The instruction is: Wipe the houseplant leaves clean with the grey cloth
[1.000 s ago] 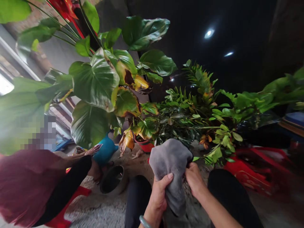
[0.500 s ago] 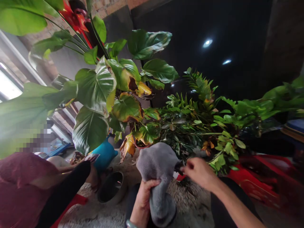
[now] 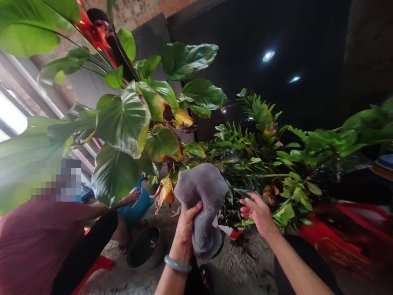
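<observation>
A grey plush cloth is bunched in my left hand, which has a pale bangle at its wrist. The thumb lies across the front of the cloth, and its lower end hangs down beside my wrist. To the right, my right hand is in the air with its fingers apart and nothing in them. It is nearest to the leafy green plants and a white and red pot under the dark leaves.
A large-leaved plant with browned leaf edges rises at the left. Below it are a dark bucket and a blue watering can. Another person in a maroon shirt sits at the left. Red bags lie at the right.
My left hand has raised the cloth slightly. My right hand has moved away from the cloth's edge and opened; a dark scrap seen at its fingers earlier is gone.
</observation>
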Demonstrator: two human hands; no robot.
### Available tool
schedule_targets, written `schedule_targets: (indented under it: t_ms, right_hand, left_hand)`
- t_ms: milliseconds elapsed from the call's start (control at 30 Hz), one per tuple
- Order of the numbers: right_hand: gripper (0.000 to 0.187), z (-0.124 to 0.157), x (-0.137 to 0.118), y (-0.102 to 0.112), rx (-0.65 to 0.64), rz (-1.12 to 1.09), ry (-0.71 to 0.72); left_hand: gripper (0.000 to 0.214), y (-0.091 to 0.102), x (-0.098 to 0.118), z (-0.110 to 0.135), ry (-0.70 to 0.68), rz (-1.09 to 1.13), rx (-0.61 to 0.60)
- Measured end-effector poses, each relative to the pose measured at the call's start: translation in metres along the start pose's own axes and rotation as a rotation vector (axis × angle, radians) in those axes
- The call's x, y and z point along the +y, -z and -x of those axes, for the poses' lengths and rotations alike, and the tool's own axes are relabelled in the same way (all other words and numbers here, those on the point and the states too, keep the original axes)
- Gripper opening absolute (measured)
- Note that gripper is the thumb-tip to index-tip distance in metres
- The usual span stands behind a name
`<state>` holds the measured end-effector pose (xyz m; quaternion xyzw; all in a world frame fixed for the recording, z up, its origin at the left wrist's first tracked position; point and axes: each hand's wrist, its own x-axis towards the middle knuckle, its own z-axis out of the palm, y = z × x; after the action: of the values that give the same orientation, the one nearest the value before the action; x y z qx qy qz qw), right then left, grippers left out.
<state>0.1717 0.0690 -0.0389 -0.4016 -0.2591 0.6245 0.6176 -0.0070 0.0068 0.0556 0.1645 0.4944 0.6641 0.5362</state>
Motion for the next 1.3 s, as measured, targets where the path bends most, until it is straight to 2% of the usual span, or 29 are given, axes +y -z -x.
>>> schedule_targets:
  t_ms: [100,233,300,367,433,500,567,633,700,767,833,867,933,1033,1133,1200,1300]
  right_hand:
    - [0.055,-0.007,-0.008,-0.002,0.024,-0.096,0.005]
    - [0.041,-0.011,0.001,0.003,0.061,-0.016,0.030]
    - [0.038,-0.010,0.008,0.009,0.032,0.019,-0.005]
    - [0.037,-0.007,0.012,0.012,0.002,0.022,-0.057]
    - [0.038,-0.006,0.013,0.013,-0.009,-0.018,-0.096]
    - [0.044,-0.006,0.013,0.010,-0.026,-0.086,-0.101]
    - [0.048,-0.008,0.012,0.006,-0.044,-0.140,-0.078]
    - [0.046,-0.011,0.012,0.003,-0.033,-0.164,-0.058]
    - [0.042,-0.012,0.014,0.004,0.001,-0.155,-0.069]
    - [0.039,-0.013,0.015,0.008,0.036,-0.126,-0.100]
    - [0.035,-0.012,0.017,0.015,0.059,-0.100,-0.134]
    - [0.032,-0.012,0.017,0.019,0.063,-0.091,-0.145]
    - [0.028,-0.012,0.019,0.024,0.063,-0.075,-0.159]
    - [0.024,-0.014,0.022,0.027,0.049,-0.056,-0.172]
    - [0.021,-0.016,0.026,0.026,0.036,-0.045,-0.178]
    - [0.019,-0.017,0.028,0.027,0.030,-0.037,-0.184]
    - [0.019,-0.016,0.029,0.031,0.022,-0.030,-0.202]
  left_hand:
    - [0.032,0.002,-0.008,-0.012,-0.061,-0.012,0.008]
    - [0.030,0.020,-0.042,-0.016,0.149,-0.062,0.038]
    - [0.029,0.022,-0.047,-0.010,0.214,-0.037,0.010]
    - [0.027,0.014,-0.035,-0.003,0.181,0.034,-0.017]
    - [0.023,-0.004,-0.013,-0.001,0.071,0.119,-0.036]
    - [0.021,-0.022,0.005,-0.006,-0.046,0.198,-0.052]
    - [0.020,-0.031,0.009,-0.015,-0.082,0.226,-0.033]
    - [0.017,-0.027,-0.002,-0.024,-0.004,0.196,0.013]
    - [0.012,-0.013,-0.022,-0.027,0.130,0.147,0.087]
    - [0.008,0.003,-0.039,-0.021,0.249,0.120,0.153]
    - [0.006,0.010,-0.043,-0.009,0.303,0.112,0.165]
    - [0.005,0.007,-0.040,-0.004,0.295,0.117,0.137]
    - [0.005,-0.009,-0.028,0.004,0.217,0.149,0.034]
    - [0.016,-0.054,-0.012,0.002,0.100,0.167,-0.161]
    - [0.023,-0.093,-0.020,-0.011,0.094,0.072,-0.299]
    - [0.020,-0.101,-0.038,-0.017,0.157,-0.031,-0.292]
    - [0.016,-0.081,-0.060,-0.013,0.275,-0.152,-0.224]
